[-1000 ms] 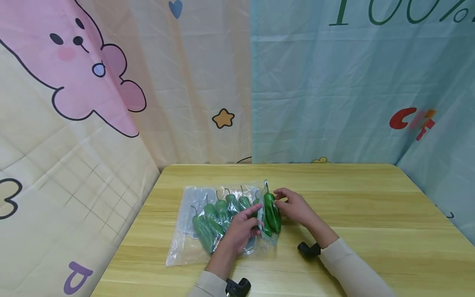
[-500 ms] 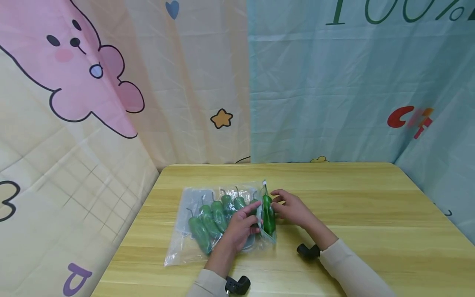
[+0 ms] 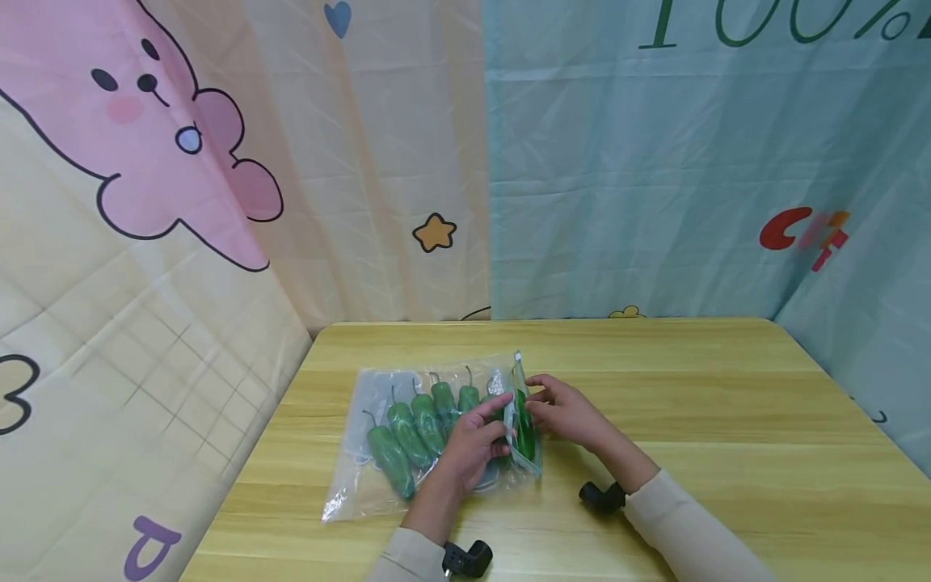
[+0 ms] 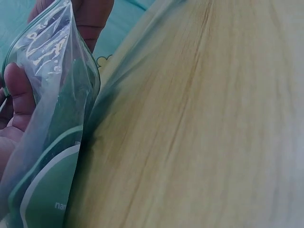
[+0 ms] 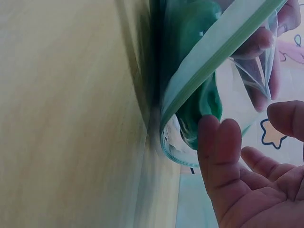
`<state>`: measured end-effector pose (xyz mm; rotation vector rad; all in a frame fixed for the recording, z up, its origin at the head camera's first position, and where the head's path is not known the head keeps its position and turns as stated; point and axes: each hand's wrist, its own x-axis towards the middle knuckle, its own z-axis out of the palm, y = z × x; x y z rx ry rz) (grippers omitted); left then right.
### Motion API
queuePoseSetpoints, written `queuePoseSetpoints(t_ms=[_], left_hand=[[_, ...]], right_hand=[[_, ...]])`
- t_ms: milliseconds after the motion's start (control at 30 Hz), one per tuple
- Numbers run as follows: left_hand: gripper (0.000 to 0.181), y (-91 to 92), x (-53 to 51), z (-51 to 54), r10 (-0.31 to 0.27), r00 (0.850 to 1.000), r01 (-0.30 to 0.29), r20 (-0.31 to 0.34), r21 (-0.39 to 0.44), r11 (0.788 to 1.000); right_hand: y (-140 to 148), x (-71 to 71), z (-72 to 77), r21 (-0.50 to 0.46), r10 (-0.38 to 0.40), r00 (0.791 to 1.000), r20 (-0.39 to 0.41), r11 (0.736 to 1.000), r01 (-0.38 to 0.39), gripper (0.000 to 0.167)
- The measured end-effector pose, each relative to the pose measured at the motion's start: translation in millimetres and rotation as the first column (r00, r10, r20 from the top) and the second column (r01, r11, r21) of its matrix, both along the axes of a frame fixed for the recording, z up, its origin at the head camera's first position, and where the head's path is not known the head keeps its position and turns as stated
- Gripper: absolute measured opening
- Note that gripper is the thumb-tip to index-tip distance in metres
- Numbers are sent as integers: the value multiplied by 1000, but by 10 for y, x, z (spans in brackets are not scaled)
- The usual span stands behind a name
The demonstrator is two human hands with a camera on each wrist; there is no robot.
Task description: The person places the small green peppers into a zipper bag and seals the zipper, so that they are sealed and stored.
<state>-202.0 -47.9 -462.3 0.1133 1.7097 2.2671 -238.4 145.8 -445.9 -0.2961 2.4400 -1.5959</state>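
A clear zip bag (image 3: 344,485) lies on the table with several green peppers (image 3: 391,459) in a slanting row inside it. My left hand (image 3: 473,444) reaches over the bag and holds its mouth edge, keeping the opening apart. Just within that mouth is another green pepper (image 3: 524,432), mostly past the zip strip (image 5: 209,66). My right hand (image 3: 570,412) is at the opening; in the right wrist view its fingertips (image 5: 207,130) touch the pepper's end while the thumb stands away. Bag film and a green printed panel (image 4: 52,190) fill the left wrist view's left side.
The wooden table (image 3: 691,388) extends to the right of the bag and behind it. Printed cloth hangs (image 3: 640,162) rise along the table's back and sides. Each wrist wears a black camera band (image 3: 467,558).
The pepper at the mouth has moved left, deeper into the bag, and its stem no longer shows. My right hand has followed it slightly left. The left hand keeps its hold on the edge.
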Motion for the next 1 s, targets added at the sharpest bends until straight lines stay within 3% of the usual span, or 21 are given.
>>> queuePoseSetpoints(t_ms=[167,733,1000], left_hand=[[55,7,10,4,2,1000,-2,-2,-1,1000],[55,5,5,12,-9,1000,9,0,-1,1000],[56,7,-10,30,-13,1000,13,-3,-15,1000]], right_hand=[[-7,13,1,-54,22,1000,20,998,-20,45],[-28,33,-2,-83,2,997,74,997,4,46],[-32,7,-36,-158,51,993,109,987,-34,50]])
